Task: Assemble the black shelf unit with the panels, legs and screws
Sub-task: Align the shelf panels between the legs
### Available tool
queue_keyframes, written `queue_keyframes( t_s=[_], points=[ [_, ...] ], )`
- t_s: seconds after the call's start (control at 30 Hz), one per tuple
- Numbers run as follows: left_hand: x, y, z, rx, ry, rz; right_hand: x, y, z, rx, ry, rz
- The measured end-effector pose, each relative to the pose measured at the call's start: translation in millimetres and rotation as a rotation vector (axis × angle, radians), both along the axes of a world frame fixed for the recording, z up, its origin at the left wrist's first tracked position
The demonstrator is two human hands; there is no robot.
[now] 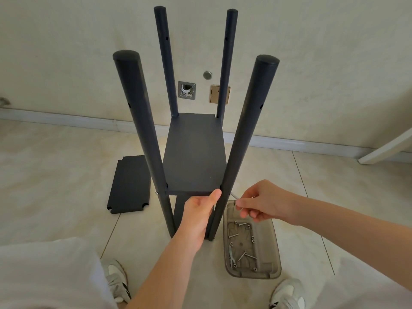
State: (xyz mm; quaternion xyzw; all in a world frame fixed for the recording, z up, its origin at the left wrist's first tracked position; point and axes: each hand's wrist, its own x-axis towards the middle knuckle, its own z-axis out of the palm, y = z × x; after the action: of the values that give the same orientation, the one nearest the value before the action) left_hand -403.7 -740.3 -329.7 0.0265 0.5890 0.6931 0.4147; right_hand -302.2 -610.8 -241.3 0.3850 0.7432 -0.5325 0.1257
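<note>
The black shelf unit stands on the tiled floor on its round legs (pixel 142 130), with one black panel (pixel 194 157) fitted between them. My left hand (pixel 198 212) grips the near edge of that panel, thumb on top beside the near right leg (pixel 240 141). My right hand (pixel 260 204) pinches a small silver tool or screw (pixel 234 195) that points into the side of that leg at panel height. A loose black panel (pixel 129 186) with notched corners lies flat on the floor to the left.
A grey plastic tray (pixel 274 264) with several screws (pixel 244 255) sits on the floor beside the near right leg. My two white shoes (pixel 116 277) are at the bottom. The wall with sockets (pixel 186 90) is close behind the unit. A white board (pixel 385 148) leans at right.
</note>
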Motion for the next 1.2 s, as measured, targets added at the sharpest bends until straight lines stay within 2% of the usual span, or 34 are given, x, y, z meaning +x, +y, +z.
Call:
queue_keyframes(
  t_s=[0.17,1.2],
  points=[
    [1.0,-1.3,-0.6,-0.002,0.002,0.005,-0.9,-2.8,-2.6,-0.049,-0.014,-0.004],
    [2.6,-1.9,2.8,0.023,0.015,-0.001,-7.3,1.7,-5.6,-0.051,-0.038,0.045]
  ],
)
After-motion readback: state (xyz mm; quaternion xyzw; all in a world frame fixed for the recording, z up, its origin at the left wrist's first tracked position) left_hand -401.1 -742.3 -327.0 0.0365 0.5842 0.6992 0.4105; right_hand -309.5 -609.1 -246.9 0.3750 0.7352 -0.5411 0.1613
